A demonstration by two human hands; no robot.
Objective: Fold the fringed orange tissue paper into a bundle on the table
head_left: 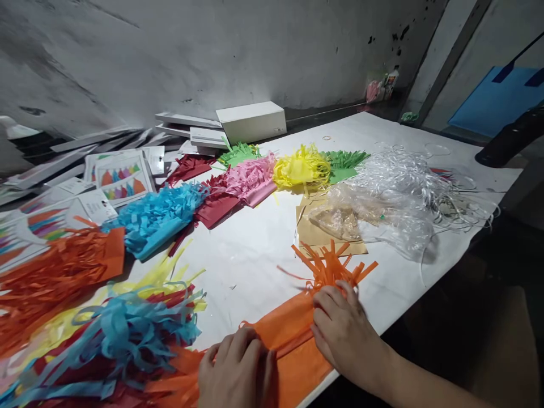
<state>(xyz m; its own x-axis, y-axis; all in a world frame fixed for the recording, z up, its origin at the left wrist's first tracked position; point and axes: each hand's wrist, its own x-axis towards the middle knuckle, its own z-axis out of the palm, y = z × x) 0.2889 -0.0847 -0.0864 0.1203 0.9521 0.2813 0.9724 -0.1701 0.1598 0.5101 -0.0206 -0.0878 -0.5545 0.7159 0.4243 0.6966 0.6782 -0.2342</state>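
A sheet of orange tissue paper [293, 317], with a fold along its length, lies across the front of the table. Its far right end is cut into a fringe of strips [331, 263]. With fingers bent, my left hand [233, 368] grips the paper near its left part. My right hand [346, 334] is closed on the paper just below the fringe; its fingertips are partly hidden. Left of my left hand lies a pile of blue fringed tissue paper [127, 328] over red and yellow strips.
Orange [72, 255], blue [161, 212], pink [250, 175] and yellow [301, 167] fringed bundles line the table's far side. Brown cardboard [310, 232] and clear plastic bags [382, 221] lie beyond my right hand, beside white string [403, 170]. A white box [253, 122] stands against the wall.
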